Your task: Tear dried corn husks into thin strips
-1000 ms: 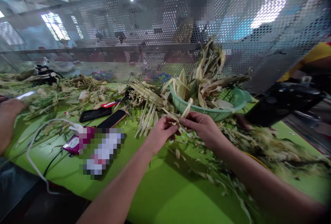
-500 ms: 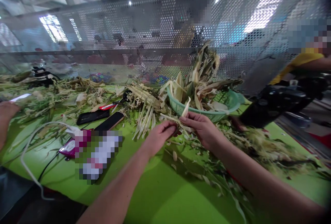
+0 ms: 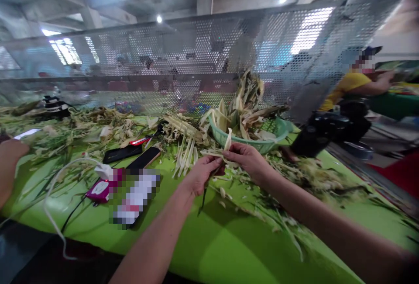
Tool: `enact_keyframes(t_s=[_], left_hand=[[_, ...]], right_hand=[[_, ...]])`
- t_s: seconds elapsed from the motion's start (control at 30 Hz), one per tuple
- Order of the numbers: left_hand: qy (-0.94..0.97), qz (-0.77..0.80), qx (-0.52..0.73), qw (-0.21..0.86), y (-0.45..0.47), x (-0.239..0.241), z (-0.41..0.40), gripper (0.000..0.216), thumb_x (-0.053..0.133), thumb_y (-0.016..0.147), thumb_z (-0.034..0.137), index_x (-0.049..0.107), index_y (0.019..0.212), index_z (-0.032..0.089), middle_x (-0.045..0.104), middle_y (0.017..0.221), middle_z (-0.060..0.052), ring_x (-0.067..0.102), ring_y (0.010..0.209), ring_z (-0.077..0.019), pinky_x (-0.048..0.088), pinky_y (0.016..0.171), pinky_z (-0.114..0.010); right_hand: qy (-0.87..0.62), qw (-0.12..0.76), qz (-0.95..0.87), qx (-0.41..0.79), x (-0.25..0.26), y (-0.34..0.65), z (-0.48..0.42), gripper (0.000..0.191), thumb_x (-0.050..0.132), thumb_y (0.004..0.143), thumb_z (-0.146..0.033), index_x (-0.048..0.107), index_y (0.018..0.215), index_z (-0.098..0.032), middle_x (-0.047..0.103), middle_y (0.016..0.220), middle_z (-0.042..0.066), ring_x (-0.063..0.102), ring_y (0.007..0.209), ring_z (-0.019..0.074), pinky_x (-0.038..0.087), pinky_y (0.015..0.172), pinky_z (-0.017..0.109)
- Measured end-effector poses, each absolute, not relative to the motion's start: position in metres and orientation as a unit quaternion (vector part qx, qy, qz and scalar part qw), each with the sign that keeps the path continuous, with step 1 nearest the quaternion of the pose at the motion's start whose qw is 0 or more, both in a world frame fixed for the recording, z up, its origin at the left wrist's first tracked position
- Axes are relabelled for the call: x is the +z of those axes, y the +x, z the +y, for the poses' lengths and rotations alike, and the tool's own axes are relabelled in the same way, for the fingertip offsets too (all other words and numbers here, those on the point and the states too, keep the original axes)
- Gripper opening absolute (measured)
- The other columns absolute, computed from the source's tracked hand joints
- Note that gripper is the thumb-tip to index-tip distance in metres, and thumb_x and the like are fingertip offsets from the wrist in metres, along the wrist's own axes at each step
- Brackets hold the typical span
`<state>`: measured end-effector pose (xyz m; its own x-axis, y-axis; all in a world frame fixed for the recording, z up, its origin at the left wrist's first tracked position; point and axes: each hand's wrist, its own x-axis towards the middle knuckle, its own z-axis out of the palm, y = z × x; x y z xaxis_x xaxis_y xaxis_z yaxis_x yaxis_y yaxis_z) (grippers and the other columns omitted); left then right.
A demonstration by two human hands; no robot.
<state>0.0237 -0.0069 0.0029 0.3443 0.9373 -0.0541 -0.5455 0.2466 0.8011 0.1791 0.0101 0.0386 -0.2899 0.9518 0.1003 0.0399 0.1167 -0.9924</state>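
Observation:
My left hand and my right hand meet over the green table, both pinched on a pale corn husk strip. Its curled tip stands up above my right fingers. A thin dark strand hangs below my left hand. Just behind them, a light green plastic basket holds dry corn husks. Several narrow husk strips lie side by side to the left of my hands. My fingers cover the lower part of the held strip.
Two dark phones, a red-handled tool, a purple power bank with a white cable and a blurred phone lie on the left. Husk scraps line the perforated metal screen. Another person's hand is far left; a yellow-shirted person is right.
The view has tilted up, showing more ceiling and more of the person in yellow. My hands stay together on the husk strip. A dark strand now shows below my left hand.

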Motion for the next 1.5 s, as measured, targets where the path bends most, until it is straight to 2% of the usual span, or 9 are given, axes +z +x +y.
enact_keyframes(t_s=[0.13,0.27,0.43,0.6,0.8,1.07,1.3,1.4,1.5], left_hand=[[0.393,0.261,0.509,0.72,0.028,0.003,-0.01,0.037,0.084,0.061,0.036,0.068,0.084,0.012,0.063,0.072,0.0,0.053,0.061,-0.007,0.043,0.065,-0.021],[0.409,0.264,0.493,0.721,0.029,0.002,-0.013,0.04,0.084,0.06,0.039,0.066,0.083,0.012,0.065,0.072,-0.001,0.058,0.064,-0.0093,0.046,0.067,-0.023],[0.396,0.26,0.481,0.738,0.027,-0.001,-0.012,0.039,0.081,0.065,0.042,0.064,0.088,0.015,0.067,0.079,-0.002,0.062,0.066,-0.0106,0.049,0.067,-0.025],[0.416,0.267,0.477,0.727,0.028,-0.003,-0.008,0.041,0.081,0.065,0.036,0.066,0.096,0.014,0.07,0.082,-0.004,0.063,0.07,-0.0118,0.048,0.068,-0.024],[0.422,0.31,0.479,0.705,0.027,-0.001,-0.008,0.036,0.079,0.068,0.035,0.066,0.094,0.014,0.07,0.083,-0.006,0.066,0.074,-0.0153,0.049,0.074,-0.028],[0.467,0.321,0.449,0.691,0.026,-0.003,-0.006,0.032,0.077,0.069,0.039,0.062,0.085,0.016,0.065,0.078,-0.002,0.06,0.065,-0.0107,0.043,0.056,-0.02],[0.508,0.298,0.429,0.685,0.03,-0.003,-0.008,0.035,0.077,0.069,0.042,0.062,0.084,0.014,0.066,0.073,-0.003,0.065,0.072,-0.0145,0.048,0.068,-0.025],[0.515,0.297,0.421,0.685,0.032,-0.001,-0.01,0.037,0.078,0.068,0.042,0.063,0.085,0.013,0.067,0.074,-0.005,0.065,0.072,-0.0146,0.049,0.07,-0.026],[0.493,0.31,0.448,0.678,0.033,-0.002,-0.009,0.035,0.079,0.067,0.04,0.061,0.083,0.014,0.069,0.078,-0.005,0.065,0.072,-0.0138,0.049,0.071,-0.026]], right_hand=[[-0.409,0.492,-0.589,0.494,0.038,0.177,-0.004,0.029,0.076,0.069,-0.044,0.064,0.077,-0.019,0.064,0.071,-0.002,0.054,0.06,0.0134,0.041,0.058,0.026],[-0.424,0.527,-0.577,0.457,0.031,0.178,-0.013,0.03,0.075,0.07,-0.046,0.064,0.071,-0.018,0.06,0.065,-0.003,0.05,0.058,0.0123,0.038,0.058,0.026],[-0.436,0.524,-0.583,0.441,0.027,0.184,-0.022,0.028,0.075,0.071,-0.042,0.068,0.07,-0.015,0.06,0.064,-0.002,0.049,0.06,0.0115,0.038,0.059,0.025],[-0.419,0.532,-0.578,0.456,0.028,0.19,-0.028,0.028,0.067,0.078,-0.042,0.069,0.09,-0.017,0.068,0.083,0.002,0.059,0.072,0.0143,0.046,0.072,0.029],[-0.425,0.506,-0.606,0.443,0.026,0.198,-0.025,0.025,0.071,0.073,-0.033,0.067,0.093,-0.018,0.07,0.087,0.003,0.065,0.082,0.0181,0.05,0.081,0.034],[-0.435,0.497,-0.711,0.241,0.017,0.2,-0.023,0.014,0.065,0.078,-0.024,0.067,0.091,-0.02,0.07,0.083,0.004,0.064,0.076,0.0191,0.052,0.073,0.033],[-0.452,0.507,-0.716,0.159,0.022,0.201,-0.026,0.008,0.064,0.079,-0.022,0.069,0.085,-0.021,0.069,0.081,0.003,0.064,0.073,0.0181,0.049,0.069,0.031],[-0.447,0.512,-0.712,0.178,0.024,0.203,-0.025,0.008,0.065,0.08,-0.023,0.069,0.086,-0.021,0.069,0.082,0.003,0.064,0.075,0.0183,0.049,0.072,0.031],[-0.414,0.541,-0.682,0.264,0.025,0.207,-0.024,0.019,0.065,0.081,-0.027,0.066,0.099,-0.021,0.067,0.096,0.005,0.063,0.08,0.0179,0.049,0.073,0.031]])
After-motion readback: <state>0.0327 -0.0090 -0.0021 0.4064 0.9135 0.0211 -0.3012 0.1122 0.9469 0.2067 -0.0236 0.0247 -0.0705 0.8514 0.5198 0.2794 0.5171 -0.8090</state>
